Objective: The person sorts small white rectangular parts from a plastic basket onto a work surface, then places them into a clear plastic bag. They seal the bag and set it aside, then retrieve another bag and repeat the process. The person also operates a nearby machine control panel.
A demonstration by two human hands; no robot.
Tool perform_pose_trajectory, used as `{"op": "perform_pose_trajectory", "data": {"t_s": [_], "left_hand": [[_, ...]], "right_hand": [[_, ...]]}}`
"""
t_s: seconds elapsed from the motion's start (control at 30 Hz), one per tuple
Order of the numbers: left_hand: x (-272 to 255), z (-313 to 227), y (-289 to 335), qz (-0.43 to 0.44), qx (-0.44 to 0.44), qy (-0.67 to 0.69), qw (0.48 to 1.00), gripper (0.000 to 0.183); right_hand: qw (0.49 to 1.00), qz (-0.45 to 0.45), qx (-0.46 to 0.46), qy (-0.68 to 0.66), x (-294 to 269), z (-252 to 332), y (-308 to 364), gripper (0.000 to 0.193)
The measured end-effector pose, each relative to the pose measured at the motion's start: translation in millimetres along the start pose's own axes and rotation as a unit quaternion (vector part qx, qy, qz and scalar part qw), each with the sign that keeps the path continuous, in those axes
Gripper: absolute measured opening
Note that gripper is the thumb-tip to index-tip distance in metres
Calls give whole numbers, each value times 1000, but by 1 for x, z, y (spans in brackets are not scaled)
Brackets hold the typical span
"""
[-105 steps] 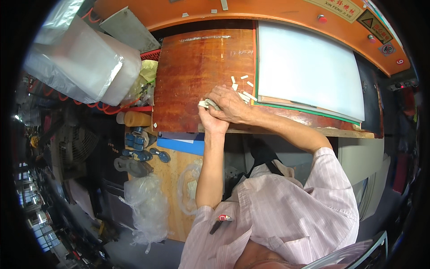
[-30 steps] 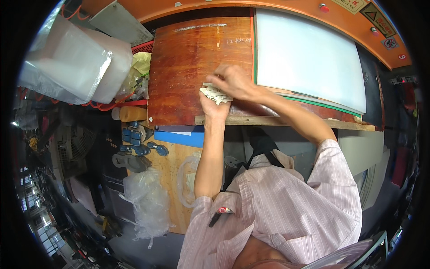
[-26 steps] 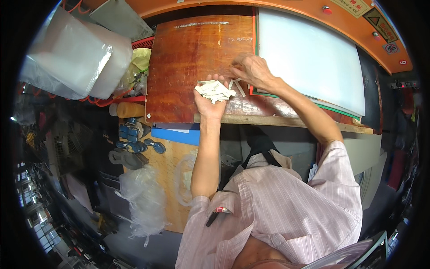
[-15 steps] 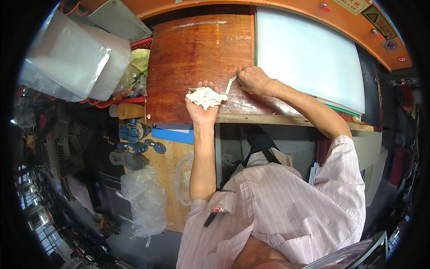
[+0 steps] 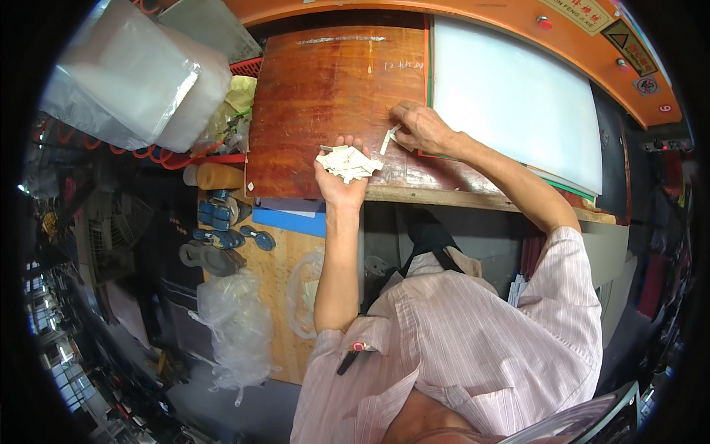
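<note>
My left hand (image 5: 342,192) is palm up with its fingers loosely cupped, over the front part of a reddish-brown wooden board (image 5: 318,81). It carries a heap of small pale cream strips (image 5: 347,162), several of them lying crosswise over each other. To its right, my right hand (image 5: 425,129) pinches a short pale strip (image 5: 385,142) between thumb and fingers. That strip hangs down just beside the heap's right edge; what else the fingers hold is hidden.
A stack of whitish sheets (image 5: 514,100) lies right of the board. An orange machine frame (image 5: 488,11) with red buttons borders the back. Plastic-wrapped bundles (image 5: 118,81) stand at the left; blue shoe-shaped parts (image 5: 214,214) and a clear plastic bag (image 5: 237,325) are on a lower wooden surface.
The view has shifted slightly. The strip in my right hand now hangs more steeply, and a second pale edge shows near the fingertips. My left hand keeps holding the heap.
</note>
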State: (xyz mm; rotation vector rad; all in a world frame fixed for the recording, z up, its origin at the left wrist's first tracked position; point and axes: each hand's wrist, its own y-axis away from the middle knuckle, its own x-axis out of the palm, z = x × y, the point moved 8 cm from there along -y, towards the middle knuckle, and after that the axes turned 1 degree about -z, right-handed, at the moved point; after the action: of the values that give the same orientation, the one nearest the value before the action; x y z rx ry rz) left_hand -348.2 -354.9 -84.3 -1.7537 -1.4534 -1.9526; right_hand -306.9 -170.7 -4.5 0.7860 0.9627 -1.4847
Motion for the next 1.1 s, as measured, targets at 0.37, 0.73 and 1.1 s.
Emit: {"op": "perform_pose_trajectory", "data": {"t_s": [0.37, 0.73, 1.1], "left_hand": [[-3, 1, 2, -11, -6, 7, 1000, 49], [0, -4, 7, -10, 2, 0, 1000, 51], [0, -3, 11, -8, 3, -3, 1000, 50]], "right_hand": [[994, 92, 36, -41, 25, -9, 0, 22], [991, 90, 18, -99, 22, 14, -4, 13], [973, 206, -100, -29, 37, 24, -19, 22]]}}
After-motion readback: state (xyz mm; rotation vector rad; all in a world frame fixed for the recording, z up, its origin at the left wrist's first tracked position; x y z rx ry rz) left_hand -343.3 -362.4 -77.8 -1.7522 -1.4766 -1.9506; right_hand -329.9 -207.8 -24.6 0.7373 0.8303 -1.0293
